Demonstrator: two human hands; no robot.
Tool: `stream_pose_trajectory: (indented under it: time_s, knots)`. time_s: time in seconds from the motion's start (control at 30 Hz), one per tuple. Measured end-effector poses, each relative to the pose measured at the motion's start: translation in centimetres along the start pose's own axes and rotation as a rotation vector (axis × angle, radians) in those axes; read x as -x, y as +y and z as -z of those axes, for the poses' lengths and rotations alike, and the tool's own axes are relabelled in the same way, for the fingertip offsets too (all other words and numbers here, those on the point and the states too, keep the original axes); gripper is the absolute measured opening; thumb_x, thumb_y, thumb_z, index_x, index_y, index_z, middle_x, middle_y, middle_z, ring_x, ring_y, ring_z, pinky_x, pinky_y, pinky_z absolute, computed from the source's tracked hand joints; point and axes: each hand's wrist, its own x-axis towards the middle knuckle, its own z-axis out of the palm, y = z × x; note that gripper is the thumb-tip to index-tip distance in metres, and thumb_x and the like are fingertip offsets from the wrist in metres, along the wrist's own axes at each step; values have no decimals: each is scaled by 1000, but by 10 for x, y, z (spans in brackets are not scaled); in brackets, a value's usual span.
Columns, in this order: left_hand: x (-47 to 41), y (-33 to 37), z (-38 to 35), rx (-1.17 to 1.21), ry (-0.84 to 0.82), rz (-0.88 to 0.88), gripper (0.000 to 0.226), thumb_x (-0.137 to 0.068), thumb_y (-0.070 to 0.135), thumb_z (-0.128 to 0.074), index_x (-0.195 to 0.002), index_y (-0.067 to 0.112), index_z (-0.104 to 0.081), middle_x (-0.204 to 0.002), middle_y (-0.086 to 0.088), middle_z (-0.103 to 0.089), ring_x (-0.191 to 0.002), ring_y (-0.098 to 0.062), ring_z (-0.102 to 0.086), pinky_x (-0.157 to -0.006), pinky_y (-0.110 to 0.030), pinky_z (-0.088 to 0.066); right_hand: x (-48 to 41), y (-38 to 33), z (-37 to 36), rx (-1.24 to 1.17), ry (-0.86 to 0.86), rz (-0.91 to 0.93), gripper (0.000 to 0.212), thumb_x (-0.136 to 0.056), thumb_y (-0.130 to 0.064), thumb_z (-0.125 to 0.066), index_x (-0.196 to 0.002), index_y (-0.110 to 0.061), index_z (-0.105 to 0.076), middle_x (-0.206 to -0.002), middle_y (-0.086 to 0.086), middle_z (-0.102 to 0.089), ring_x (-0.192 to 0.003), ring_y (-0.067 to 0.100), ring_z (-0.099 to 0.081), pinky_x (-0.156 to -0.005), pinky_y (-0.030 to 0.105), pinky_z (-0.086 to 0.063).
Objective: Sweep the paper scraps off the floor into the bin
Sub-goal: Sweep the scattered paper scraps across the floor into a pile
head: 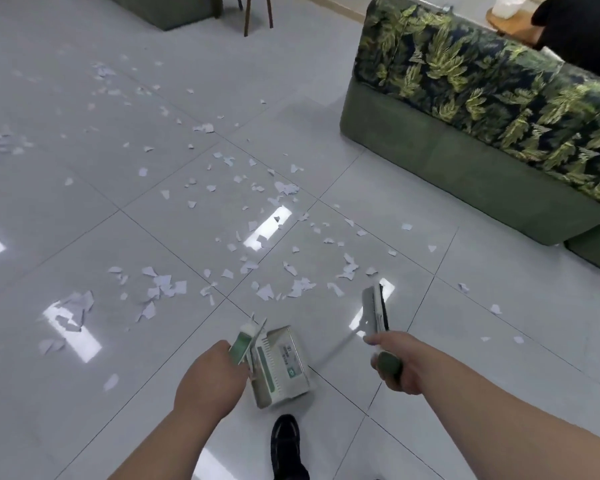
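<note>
Many scraps [167, 285] litter the floor [430, 348] from ten to one o'clock; left hand [210, 372] grips the dustpan [281, 365], right hand [395, 365] grips the broom [374, 306].

A person's forearms [499, 420] are bare from the frame's edge to the left hand [212, 372] and right hand [395, 362]; one foot wears a glossy black shoe [284, 434] beneath a dark trouser leg [291, 472].
</note>
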Motion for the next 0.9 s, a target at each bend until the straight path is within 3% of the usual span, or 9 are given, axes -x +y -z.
stream_pose_trajectory:
  time_s: [0.17, 0.33, 0.43, 0.63, 0.9]
  knots:
    - [10, -24, 9, -1, 26, 60, 19, -90, 23, -52, -75, 17, -43, -71, 1, -54, -61, -17, -49, -53, -30, -34, 17, -19, -91, 78, -142, 74, 13, -82, -4, -61, -89, -13, -55, -69, 8, -56, -53, 18, -49, -47, 20, -39]
    - [18, -43, 17, -4, 59, 143, 16, -89, 24, -53, -77, 16, -46, -74, -1, -58, -66, -20, -54, -56, -30, -37, 23, -46, -136, 53, -303, 95, 17, -82, -7, -62, -95, -16, -53, -68, 5, -55, -43, 16, -48, -40, 18, -37]
    - [19, -46, 24, -19, 83, 168, 18, -90, 26, -55, -77, 17, -46, -74, 0, -58, -66, -19, -54, -57, -30, -37, 22, -66, -144, -18, -416, 75, 13, -84, -8, -60, -87, -17, -52, -59, 1, -55, -37, 13, -47, -37, 14, -35]
    - [19, -41, 23, -64, 94, 179, 16, -90, 24, -55, -78, 16, -49, -74, 0, -59, -65, -17, -54, -55, -29, -36, 17, -85, -111, -183, -577, 56, 13, -85, -10, -58, -83, -18, -48, -63, -1, -53, -38, 12, -45, -36, 13, -32]
    - [-2, 32, -2, -163, 37, -5, 10, -87, 23, -52, -83, 15, -53, -78, 0, -62, -70, -17, -59, -59, -30, -43, 16, -35, 4, -155, -440, 112, 13, -86, -7, -57, -89, -16, -47, -65, 2, -50, -41, 12, -38, -36, 19, -28]
